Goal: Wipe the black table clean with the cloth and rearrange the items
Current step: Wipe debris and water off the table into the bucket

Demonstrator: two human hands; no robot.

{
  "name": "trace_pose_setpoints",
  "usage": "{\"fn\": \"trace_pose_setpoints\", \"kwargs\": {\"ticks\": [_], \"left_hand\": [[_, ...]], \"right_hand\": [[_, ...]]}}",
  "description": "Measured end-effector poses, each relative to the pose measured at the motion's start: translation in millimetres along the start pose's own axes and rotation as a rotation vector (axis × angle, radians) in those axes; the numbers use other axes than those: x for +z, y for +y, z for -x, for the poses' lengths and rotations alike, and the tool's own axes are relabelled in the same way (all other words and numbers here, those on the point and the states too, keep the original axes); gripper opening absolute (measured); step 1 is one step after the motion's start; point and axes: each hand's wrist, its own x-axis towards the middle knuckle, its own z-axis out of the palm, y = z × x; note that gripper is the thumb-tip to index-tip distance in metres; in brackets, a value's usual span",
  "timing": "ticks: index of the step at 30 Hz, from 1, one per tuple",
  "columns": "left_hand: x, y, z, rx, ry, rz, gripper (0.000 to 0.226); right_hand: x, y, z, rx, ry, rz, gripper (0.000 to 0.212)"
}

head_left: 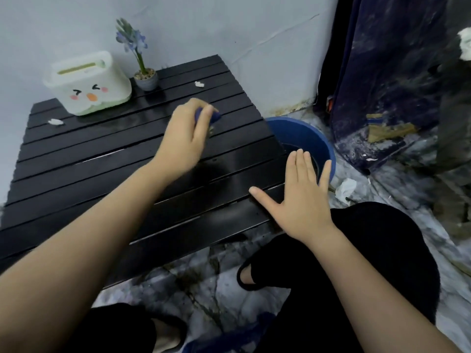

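The black slatted table (84, 174) fills the left and middle of the head view. My left hand (183, 138) is blurred and shut on a dark blue cloth (215, 115), pressed to the table's right half. My right hand (298, 197) lies flat with fingers spread on the table's near right corner. A white tissue box with a cartoon face (89, 82) and a small potted blue flower (145, 77) stand at the table's far edge. Two white paper scraps (199, 84) (55, 122) lie on the slats.
A blue basin (308, 133) sits on the floor just beyond the table's right edge. A dark blue curtain (382, 72) hangs at the right. A crumpled white scrap (345, 189) lies on the marbled floor. My black-clad knees and slippers are below the table.
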Motion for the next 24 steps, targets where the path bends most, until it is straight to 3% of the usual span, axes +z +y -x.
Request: {"fn": "trace_pose_setpoints", "kwargs": {"ticks": [4, 7, 9, 13, 16, 19, 24], "left_hand": [[-87.9, -41.9, 61.5, -0.036, 0.008, -0.252, 0.031], [-125.6, -69.3, 118.1, -0.122, -0.183, -0.439, 0.042], [-134.2, -77.2, 153.1, -0.186, -0.312, -0.401, 0.051], [-129.0, -80.4, 180.6, -0.492, -0.136, -0.282, 0.069], [-105.0, -82.3, 176.5, -0.626, -0.163, -0.599, 0.099], [-88.3, -85.3, 158.3, -0.597, -0.191, -0.702, 0.095], [-75.8, -96.5, 113.9, -0.324, -0.376, -0.605, 0.077]], "right_hand": [[-0.9, -7.7, -25.5, 0.01, -0.044, -0.036, 0.125], [3.2, -13.7, -32.0, 0.035, -0.073, -0.035, 0.126], [6.4, -14.7, -31.8, 0.04, -0.059, -0.024, 0.125], [10.2, -11.8, -30.8, 0.027, -0.017, -0.032, 0.121], [12.1, -11.7, -30.5, 0.029, -0.008, -0.041, 0.119], [11.3, -13.1, -30.6, 0.034, -0.014, -0.065, 0.119], [9.3, -16.3, -28.9, 0.042, -0.008, -0.075, 0.117]]}}
